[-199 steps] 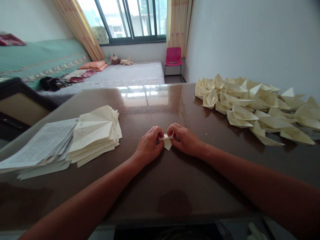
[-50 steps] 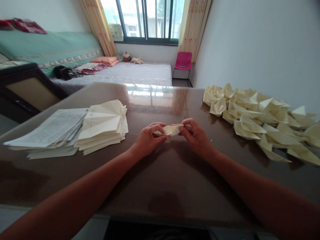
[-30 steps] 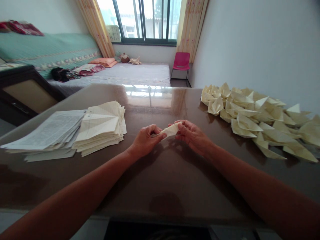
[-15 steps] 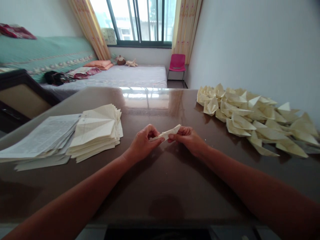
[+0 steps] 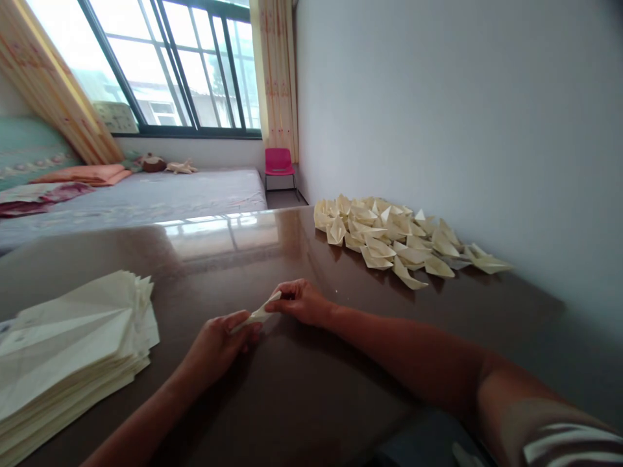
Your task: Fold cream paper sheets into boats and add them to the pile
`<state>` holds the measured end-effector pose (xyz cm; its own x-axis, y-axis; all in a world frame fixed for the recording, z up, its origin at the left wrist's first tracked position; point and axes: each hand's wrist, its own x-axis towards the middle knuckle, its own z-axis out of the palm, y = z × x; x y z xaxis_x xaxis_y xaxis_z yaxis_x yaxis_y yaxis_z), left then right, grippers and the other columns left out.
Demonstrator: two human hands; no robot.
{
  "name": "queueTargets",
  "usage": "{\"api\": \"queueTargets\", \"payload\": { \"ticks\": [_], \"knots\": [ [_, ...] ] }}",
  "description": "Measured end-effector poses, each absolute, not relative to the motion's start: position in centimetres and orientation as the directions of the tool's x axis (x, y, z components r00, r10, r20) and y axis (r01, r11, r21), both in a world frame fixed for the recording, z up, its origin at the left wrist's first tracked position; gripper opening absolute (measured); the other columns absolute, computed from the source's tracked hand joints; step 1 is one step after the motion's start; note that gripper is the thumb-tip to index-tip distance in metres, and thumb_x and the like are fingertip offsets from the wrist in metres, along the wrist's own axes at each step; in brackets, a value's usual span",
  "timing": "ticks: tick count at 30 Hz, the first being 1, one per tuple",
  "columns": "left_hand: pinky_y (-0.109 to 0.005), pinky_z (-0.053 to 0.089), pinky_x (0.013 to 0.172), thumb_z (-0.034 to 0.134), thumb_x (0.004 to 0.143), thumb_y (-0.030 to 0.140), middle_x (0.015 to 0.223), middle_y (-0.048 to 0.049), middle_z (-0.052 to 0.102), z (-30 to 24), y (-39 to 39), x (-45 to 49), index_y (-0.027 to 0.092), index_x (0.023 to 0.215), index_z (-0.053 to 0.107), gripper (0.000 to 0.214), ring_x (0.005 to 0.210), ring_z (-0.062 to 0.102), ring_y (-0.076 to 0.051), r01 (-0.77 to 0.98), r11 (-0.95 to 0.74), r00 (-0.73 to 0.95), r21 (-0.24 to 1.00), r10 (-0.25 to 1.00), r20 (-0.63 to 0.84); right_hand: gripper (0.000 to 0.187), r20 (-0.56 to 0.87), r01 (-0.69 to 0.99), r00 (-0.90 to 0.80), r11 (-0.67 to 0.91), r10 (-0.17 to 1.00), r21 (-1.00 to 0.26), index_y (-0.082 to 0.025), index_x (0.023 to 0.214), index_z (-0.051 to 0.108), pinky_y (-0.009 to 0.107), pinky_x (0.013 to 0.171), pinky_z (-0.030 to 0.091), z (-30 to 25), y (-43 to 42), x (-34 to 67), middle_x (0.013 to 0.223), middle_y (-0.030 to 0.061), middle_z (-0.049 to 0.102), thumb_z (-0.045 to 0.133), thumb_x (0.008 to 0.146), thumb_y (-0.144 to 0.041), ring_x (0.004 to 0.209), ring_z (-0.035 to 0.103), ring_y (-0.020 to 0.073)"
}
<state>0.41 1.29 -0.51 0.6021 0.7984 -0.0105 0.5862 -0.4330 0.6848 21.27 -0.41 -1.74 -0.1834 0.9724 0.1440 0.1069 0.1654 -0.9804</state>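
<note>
A small folded cream paper piece [image 5: 257,314] is held just above the dark glossy table [image 5: 311,389]. My left hand [image 5: 219,340] pinches its near end, fingers closed. My right hand [image 5: 302,301] pinches its far end, fingers closed too. The paper is stretched long and thin between both hands. A heap of finished folded paper boats [image 5: 399,237] lies on the table to the right, by the wall. A stack of creased cream sheets [image 5: 68,350] sits at the left, near my left hand.
A white wall [image 5: 462,130] runs along the table's right side. Beyond the table are a bed [image 5: 146,194], a pink chair [image 5: 279,162], curtains and a large window [image 5: 160,65].
The view has swung to the right, so the sheet stack and my hands sit further left in frame. The paper piece went from a small wad to a long thin shape pulled between both hands.
</note>
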Motion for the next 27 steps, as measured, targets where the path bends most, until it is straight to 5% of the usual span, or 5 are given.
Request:
{"api": "queueTargets", "payload": {
  "ticks": [7, 13, 17, 23, 27],
  "knots": [
    [-0.023, 0.043, 0.052, 0.049, 0.079, 0.057, 0.063, 0.0015, 0.064, -0.1, 3.6, -1.3, 0.021, 0.101, 0.064, 0.044, 0.056, 0.060, -0.017, 0.634, -0.413, 0.584, 0.654, 0.810, -0.054, 0.036, 0.142, -0.023, -0.065, 0.141, 0.988, -0.990, -0.016, 0.074, 0.063, 0.021, 0.051, 0.035, -2.4, 0.2, 21.0, 0.062, -0.0049, 0.055, 0.075, 0.062, -0.048, 0.054, 0.043, 0.0073],
    [-0.028, 0.051, 0.066, 0.049, 0.076, 0.057, 0.079, -0.0052, 0.071, 0.0, 5.7, -2.9, 0.016, 0.117, 0.064, 0.059, 0.072, 0.067, -0.022, 0.606, -0.431, 0.501, 0.669, 0.860, 0.100, 0.037, 0.147, 0.036, 0.051, 0.145, 0.988, -0.989, -0.017, 0.087, 0.063, 0.023, 0.054, 0.044, -3.3, 1.0, 20.6, 0.068, -0.0015, 0.061, 0.065, 0.071, -0.051, 0.058, 0.057, 0.0111],
    [-0.030, 0.054, 0.073, 0.048, 0.078, 0.053, 0.097, -0.0073, 0.072, -0.1, 4.9, -2.3, 0.019, 0.108, 0.069, 0.050, 0.081, 0.069, -0.024, 0.545, -0.522, 0.550, 0.656, 0.813, 0.191, 0.031, 0.156, 0.133, 0.038, 0.150, 0.987, -0.980, -0.015, 0.083, 0.070, 0.022, 0.054, 0.043, -3.1, 1.0, 20.4, 0.063, -0.0009, 0.062, 0.066, 0.073, -0.045, 0.055, 0.054, 0.0095],
    [-0.031, 0.057, 0.074, 0.054, 0.080, 0.050, 0.141, -0.0104, 0.048, -0.6, 4.1, -1.9, 0.024, 0.124, 0.059, 0.052, 0.093, 0.067, -0.023, 0.394, -0.608, 0.671, 0.689, 0.703, 0.236, 0.026, 0.288, 0.336, 0.130, 0.232, 0.949, -0.913, -0.015, 0.079, 0.074, 0.022, 0.058, 0.041, -1.2, -1.1, 23.4, 0.067, 0.0006, 0.066, 0.070, 0.071, -0.040, 0.061, 0.053, 0.0102],
    [-0.030, 0.058, 0.069, 0.053, 0.082, 0.050, 0.143, -0.0130, 0.043, -1.3, 4.7, -2.1, 0.023, 0.124, 0.059, 0.050, 0.086, 0.068, -0.020, 0.389, -0.626, 0.665, 0.676, 0.699, 0.265, 0.040, 0.399, 0.457, 0.373, 0.208, 0.838, -0.865, -0.015, 0.094, 0.073, 0.024, 0.059, 0.043, 0.9, -4.0, 31.4, 0.070, 0.0028, 0.067, 0.060, 0.077, -0.049, 0.063, 0.055, 0.0128]
  ]
}}
